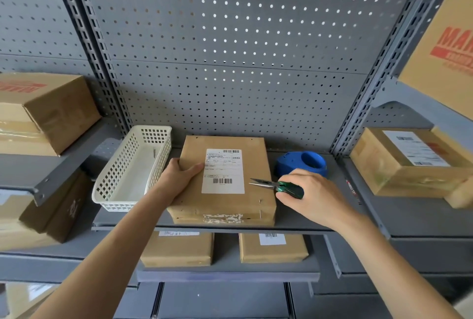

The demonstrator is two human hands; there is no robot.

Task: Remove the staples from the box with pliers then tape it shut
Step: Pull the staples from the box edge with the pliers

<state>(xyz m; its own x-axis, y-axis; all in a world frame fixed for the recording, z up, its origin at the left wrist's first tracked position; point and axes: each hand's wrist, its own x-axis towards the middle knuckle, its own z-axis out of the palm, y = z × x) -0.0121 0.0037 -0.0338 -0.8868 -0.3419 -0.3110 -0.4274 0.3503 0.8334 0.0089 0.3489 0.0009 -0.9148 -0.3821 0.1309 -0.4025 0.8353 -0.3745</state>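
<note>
Flat brown box [225, 178] sitting mid-shelf on the grey shelf [320, 219], label up, near edge facing forward where the staples are, handy for the tool. Left hand [179, 174] clamped over the box's left edge, thumb across the top, fingers down the side, evidently pinning it so nothing slides when a staple gets levered. Right hand [309, 195] wrapped around the green handles of the pliers [271, 185], thin nose slightly parted and hovering low over the box's right side, aimed toward the label; probably lining up on the staple [260, 201] standing proud near the front right corner, though not yet touching it. White basket [133, 170] parked just beside the box on the left, with one thin sliver lying inside, perhaps a pulled staple, too small to tell; likely there to catch the scraps. Blue tape dispenser [303, 163] waiting just behind the right hand, ready for the sealing step, not yet begun. Count: one pair of pliers, one dispenser, one basket, one box in work, two staples clearly visible at the front right, plus small dark marks along the far and near edges, too fine to call. Two more labelled parcels [176, 248] on the shelf below.
</note>
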